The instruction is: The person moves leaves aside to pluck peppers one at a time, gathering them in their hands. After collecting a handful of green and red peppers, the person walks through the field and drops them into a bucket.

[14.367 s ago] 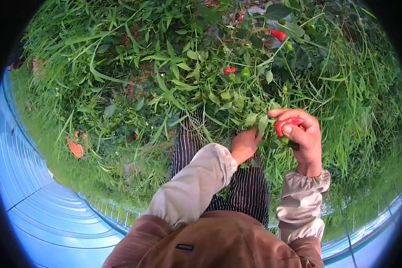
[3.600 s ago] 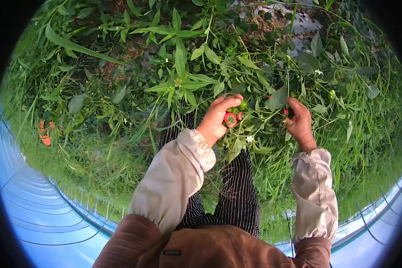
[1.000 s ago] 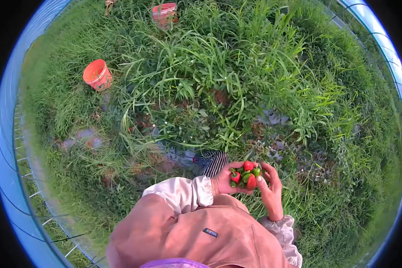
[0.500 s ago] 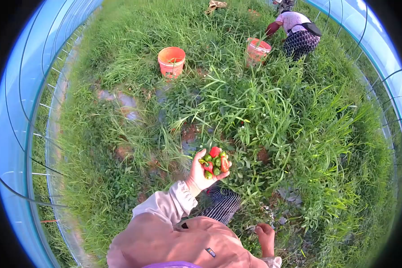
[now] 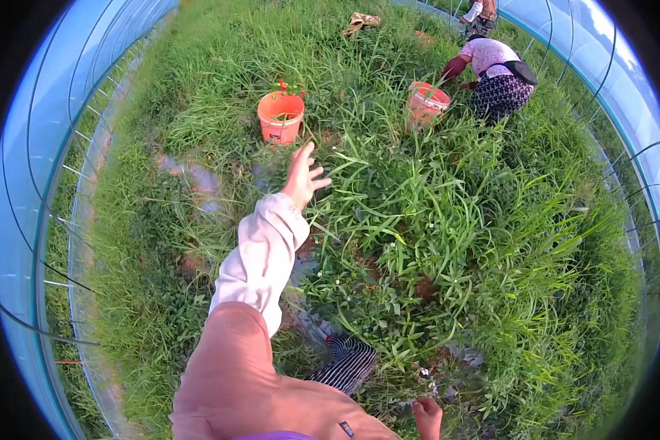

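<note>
My left hand [image 5: 303, 176] is stretched out ahead with its fingers spread and holds nothing. Beyond it stands an orange bucket [image 5: 281, 130] in the grass. Several red and green peppers [image 5: 284, 88] are in the air above the bucket's far rim. Low in the view, my right hand [image 5: 427, 416] has its fingers curled in; whether it holds anything is hidden.
A second orange bucket [image 5: 427, 108] stands at the upper right beside a person bending down [image 5: 497, 73]. Another person [image 5: 481, 15] is behind. Brown crumpled material [image 5: 361, 22] lies in the grass. Tunnel walls curve along both sides.
My left arm has stretched forward and the hand has opened, letting go of the peppers, which are now over the bucket. My right hand has moved slightly down and left.
</note>
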Available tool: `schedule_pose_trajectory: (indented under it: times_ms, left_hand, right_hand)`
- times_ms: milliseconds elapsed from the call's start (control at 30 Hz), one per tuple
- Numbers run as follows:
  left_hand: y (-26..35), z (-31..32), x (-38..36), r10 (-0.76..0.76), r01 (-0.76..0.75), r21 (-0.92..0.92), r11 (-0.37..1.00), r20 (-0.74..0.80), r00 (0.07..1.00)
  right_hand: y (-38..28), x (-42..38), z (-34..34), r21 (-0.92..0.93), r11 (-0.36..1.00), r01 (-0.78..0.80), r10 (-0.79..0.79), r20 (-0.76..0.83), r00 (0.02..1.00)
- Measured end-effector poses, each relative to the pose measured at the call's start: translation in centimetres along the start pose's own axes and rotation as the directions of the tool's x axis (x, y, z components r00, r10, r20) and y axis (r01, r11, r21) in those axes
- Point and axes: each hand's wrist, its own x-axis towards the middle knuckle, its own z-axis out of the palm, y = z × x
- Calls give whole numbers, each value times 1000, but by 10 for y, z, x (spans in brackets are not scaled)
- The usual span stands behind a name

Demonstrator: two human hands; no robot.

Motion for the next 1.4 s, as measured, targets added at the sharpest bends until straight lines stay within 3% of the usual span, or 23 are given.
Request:
schedule_pose_trajectory:
  times_ms: [33,100,167,233,267,300,367,467,667,733,800,933,1000,1067,1133,1200,1233,1267,1333,1400]
  left_hand:
    - [-61,-19,-16,-173,176,-39,984,63,983]
    - [-171,-42,-73,-569,563,-106,820,-48,821]
    - [-257,-49,-147,-744,750,47,660,-100,661]
    - [-308,-42,-211,-864,847,184,498,25,503]
    - [-318,-33,-238,-904,872,242,425,71,421]
    - [-328,-27,-257,-915,867,294,403,115,386]
    - [-344,-19,-285,-937,847,405,344,209,280]
    - [-361,-13,-305,-939,794,501,345,182,293]
    - [-434,-55,-319,-939,729,616,300,55,340]
    - [-460,-65,-327,-942,724,633,275,29,333]
    - [-482,-63,-339,-907,615,702,358,104,409]
    - [-527,-61,-363,-870,513,711,481,314,381]
    - [-551,-73,-372,-876,496,724,479,354,329]
    - [-572,-92,-373,-867,330,807,490,410,284]
    - [-582,-90,-373,-865,281,829,484,405,297]
    - [-586,-82,-370,-864,225,852,473,399,307]
    - [-589,-77,-367,-841,210,842,496,407,356]
    - [-593,-76,-365,-816,196,832,518,413,404]
    - [-603,-83,-361,-823,230,833,503,381,421]
    - [-608,-78,-357,-872,426,785,449,281,401]
  right_hand:
    - [-2,-6,-1,22,997,-78,77,22,997]
    - [-9,-16,-7,-41,986,-162,164,72,984]
    - [-3,-25,-7,-6,979,-206,206,54,977]
    - [1,-31,-11,-53,967,-251,252,19,968]
    - [43,-20,10,200,967,-159,180,-90,980]
    - [88,-18,16,193,972,-136,160,-113,981]
    - [83,-18,14,122,979,-161,171,-76,982]
    - [93,-4,24,101,984,-145,156,-119,980]
    - [131,58,45,290,939,-183,250,-213,944]
    - [158,85,55,351,934,-71,198,-343,918]
    - [172,116,49,329,944,-21,187,-481,857]
    - [214,183,45,587,795,151,279,-576,768]
    - [235,221,52,590,786,184,267,-593,759]
    - [260,254,59,452,892,10,253,-518,817]
    - [286,278,73,364,929,-67,245,-466,850]
    - [310,290,97,-128,984,-127,73,-360,930]
    - [314,279,109,-171,962,-214,167,-254,953]
    - [314,266,120,-165,961,-221,176,-249,952]
    - [314,236,137,-393,915,-97,52,-124,991]
    - [323,206,146,-368,929,-43,26,-51,998]
